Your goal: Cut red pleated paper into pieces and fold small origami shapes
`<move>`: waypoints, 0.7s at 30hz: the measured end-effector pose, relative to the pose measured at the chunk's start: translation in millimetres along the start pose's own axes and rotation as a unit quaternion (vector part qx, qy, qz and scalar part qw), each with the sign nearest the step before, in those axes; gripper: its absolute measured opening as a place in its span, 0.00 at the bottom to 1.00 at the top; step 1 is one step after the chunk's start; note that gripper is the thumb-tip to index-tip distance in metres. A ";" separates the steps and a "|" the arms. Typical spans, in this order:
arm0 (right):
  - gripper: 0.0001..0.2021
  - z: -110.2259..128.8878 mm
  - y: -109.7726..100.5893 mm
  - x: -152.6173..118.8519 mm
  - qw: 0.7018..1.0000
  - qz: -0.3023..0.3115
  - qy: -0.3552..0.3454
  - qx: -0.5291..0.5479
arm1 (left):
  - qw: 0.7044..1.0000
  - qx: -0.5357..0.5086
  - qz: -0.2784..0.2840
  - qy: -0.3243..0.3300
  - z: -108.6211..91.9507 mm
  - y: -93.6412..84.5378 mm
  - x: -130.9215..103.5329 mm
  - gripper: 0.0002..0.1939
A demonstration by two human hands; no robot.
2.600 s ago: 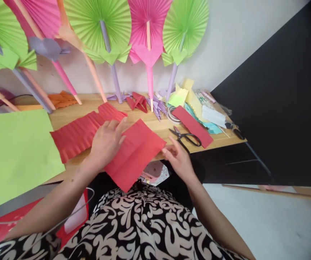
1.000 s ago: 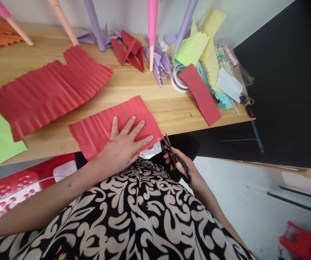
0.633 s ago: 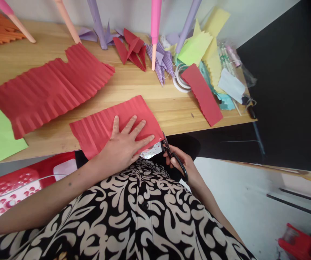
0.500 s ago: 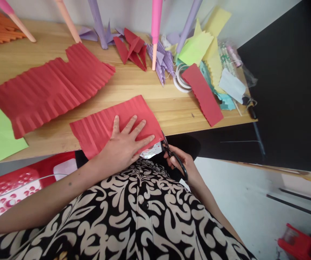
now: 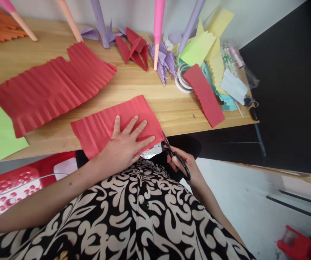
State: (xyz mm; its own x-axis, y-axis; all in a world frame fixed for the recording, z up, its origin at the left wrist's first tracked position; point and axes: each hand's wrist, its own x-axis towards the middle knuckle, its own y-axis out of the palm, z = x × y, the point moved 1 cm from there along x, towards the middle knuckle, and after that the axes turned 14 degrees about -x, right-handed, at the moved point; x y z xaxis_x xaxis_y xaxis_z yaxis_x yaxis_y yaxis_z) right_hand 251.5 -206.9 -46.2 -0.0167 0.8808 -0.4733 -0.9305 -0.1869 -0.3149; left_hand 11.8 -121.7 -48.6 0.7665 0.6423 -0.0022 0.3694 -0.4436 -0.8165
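At the near edge of the table [image 5: 144,82], the left hand [image 5: 121,146] is flat on the red sheet [image 5: 149,117], fingers spread. The right hand [image 5: 183,161] is closed on the black scissors [image 5: 174,155], with blades at the sheet's right corner. Farther, the pleated red paper [image 5: 51,88] lies to the left and the red strip [image 5: 204,95] near the right edge

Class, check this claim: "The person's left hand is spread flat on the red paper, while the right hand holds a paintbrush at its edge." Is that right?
Not quite: the head view shows the right hand holding scissors, not a paintbrush. The rest stands: the left hand is spread flat on the red paper, with the scissors at its edge.
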 end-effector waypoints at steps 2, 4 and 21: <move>0.27 -1.0 -0.2 -0.4 1.000 -0.001 0.004 0.000 | 1.000 0.004 -0.001 0.000 -0.3 -0.5 0.0 0.33; 0.28 -1.5 -0.2 -0.9 1.000 0.004 0.004 -0.003 | 1.000 0.008 0.002 -0.001 -1.1 -1.5 0.2 0.32; 0.32 -13.9 1.0 0.1 0.999 0.002 0.043 0.004 | 1.000 0.006 0.004 0.000 -1.2 -3.8 -0.6 0.32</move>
State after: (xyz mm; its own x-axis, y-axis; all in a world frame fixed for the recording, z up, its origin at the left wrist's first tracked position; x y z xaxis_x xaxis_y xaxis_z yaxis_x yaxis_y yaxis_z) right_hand 255.6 -213.0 -58.0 0.0116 0.8391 -0.5438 -0.9337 -0.1856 -0.3063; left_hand 10.6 -121.2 -44.8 0.7691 0.6391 -0.0085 0.3569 -0.4404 -0.8239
